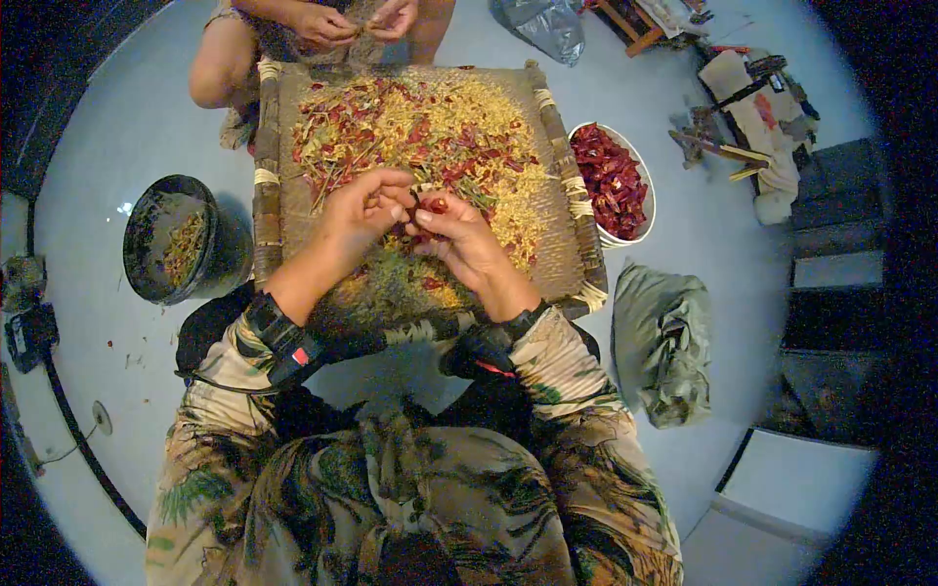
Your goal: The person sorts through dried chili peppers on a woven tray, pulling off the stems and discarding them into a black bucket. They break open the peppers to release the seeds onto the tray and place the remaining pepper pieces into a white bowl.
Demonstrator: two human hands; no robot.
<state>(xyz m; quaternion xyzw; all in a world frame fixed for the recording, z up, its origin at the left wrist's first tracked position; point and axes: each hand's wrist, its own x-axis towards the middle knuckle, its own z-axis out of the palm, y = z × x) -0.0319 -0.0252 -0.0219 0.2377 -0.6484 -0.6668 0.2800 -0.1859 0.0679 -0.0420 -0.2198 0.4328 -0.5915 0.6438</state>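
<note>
Above a woven tray (562,205) with a wrapped frame, my two hands are close together. My right hand (467,249) pinches a dried red chili pepper (437,205) between thumb and fingers. Beside it, my left hand (357,215) has its fingers curled and pinched near the chili's end; what it holds, if anything, is too small to make out. Under both hands lie yellow seeds (493,107), red chili pieces and dry stems, spread over the tray.
A black bucket (132,234) with some plant scraps stands left of the tray. On the right are a white bucket (652,210) of red chilies and a grey-green cloth bag (664,342). Across the tray sits another person, whose hands (327,26) are close together.
</note>
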